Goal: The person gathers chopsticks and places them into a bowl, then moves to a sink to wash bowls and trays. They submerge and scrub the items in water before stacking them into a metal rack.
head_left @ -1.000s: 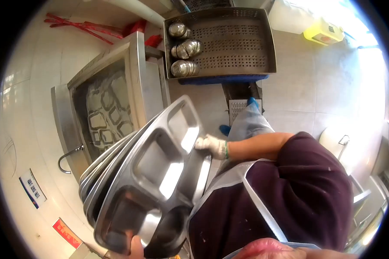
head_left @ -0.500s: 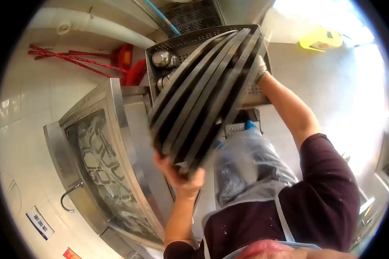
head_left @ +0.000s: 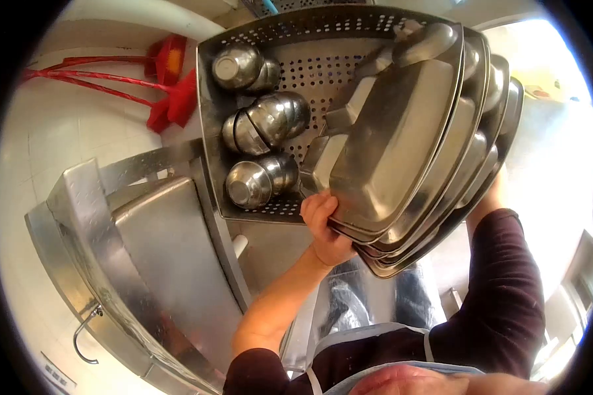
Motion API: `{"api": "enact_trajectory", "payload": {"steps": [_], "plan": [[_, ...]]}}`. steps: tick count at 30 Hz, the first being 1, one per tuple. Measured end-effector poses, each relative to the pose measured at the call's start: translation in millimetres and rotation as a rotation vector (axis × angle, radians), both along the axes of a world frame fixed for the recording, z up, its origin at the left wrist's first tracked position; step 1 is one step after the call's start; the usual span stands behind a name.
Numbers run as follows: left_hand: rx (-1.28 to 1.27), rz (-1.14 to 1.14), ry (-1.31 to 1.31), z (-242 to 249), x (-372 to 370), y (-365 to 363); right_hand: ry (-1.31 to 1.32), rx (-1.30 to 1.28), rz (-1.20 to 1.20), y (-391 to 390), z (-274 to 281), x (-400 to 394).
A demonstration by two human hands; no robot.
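Observation:
A stack of stainless steel compartment trays [head_left: 402,141] is tilted in both my hands, with molded undersides facing me. My left hand [head_left: 326,227] grips its near left corner, fingers wrapped over the rim. At the right side my right hand [head_left: 496,193] supports the stack from behind; its fingers are hidden by the trays. The stack overlaps the right part of a perforated metal basket [head_left: 296,49]. Inside the basket on the left, metal bowls [head_left: 250,184] lie nested in short rows. Other tray shapes [head_left: 324,164] show just left of the stack.
To the left stands a steel sink unit [head_left: 171,243] with a curved metal handle [head_left: 79,339]. Red long-handled brooms or dustpans [head_left: 174,99] lean at the wall near a white pipe [head_left: 158,13]. A yellow object [head_left: 540,89] is at the far right.
The tray stack has turned from edge-on to show its undersides and moved right. My left hand has moved up and right with it. The basket and bowls now show more fully.

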State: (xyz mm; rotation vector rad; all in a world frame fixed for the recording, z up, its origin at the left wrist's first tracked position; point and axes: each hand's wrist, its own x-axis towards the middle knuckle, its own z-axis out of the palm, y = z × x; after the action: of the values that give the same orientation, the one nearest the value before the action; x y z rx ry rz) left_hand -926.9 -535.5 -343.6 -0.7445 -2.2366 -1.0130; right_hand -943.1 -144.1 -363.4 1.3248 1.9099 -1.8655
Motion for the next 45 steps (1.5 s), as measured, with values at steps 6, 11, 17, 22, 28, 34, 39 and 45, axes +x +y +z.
{"api": "enact_trajectory", "payload": {"steps": [6, 11, 17, 22, 28, 34, 39, 45], "plan": [[0.174, 0.253, -0.387, -46.7, 58.2, 17.5, -0.052, 0.097, 0.053, -1.0, -10.7, -23.1], [0.276, 0.339, -0.443, -40.9, 62.4, 76.7, -0.046, 0.178, 0.118, -12.7, -10.7, -58.3], [1.219, -0.088, -1.167, -107.6, 147.0, 115.8, -0.005, 0.213, 0.165, -27.5, -23.2, -111.1], [1.095, 0.13, -0.966, -20.5, 55.3, 138.6, 0.077, -0.111, -0.059, -42.5, 14.3, -115.5], [0.335, 0.242, -1.108, -27.3, 61.1, 148.2, 0.214, -0.497, -0.324, -49.4, 97.1, -72.9], [-0.283, -0.135, -0.759, 4.2, 52.8, 150.9, 0.186, 0.471, 0.175, -6.8, 54.4, -81.4], [-0.297, -0.201, -0.742, 2.9, 50.6, 129.4, 0.163, 0.552, 0.247, -15.5, 54.2, -82.4], [-0.2, -0.064, -0.77, 3.0, 33.5, 110.2, 0.14, 0.538, 0.353, -20.8, 33.4, -69.7]]}}
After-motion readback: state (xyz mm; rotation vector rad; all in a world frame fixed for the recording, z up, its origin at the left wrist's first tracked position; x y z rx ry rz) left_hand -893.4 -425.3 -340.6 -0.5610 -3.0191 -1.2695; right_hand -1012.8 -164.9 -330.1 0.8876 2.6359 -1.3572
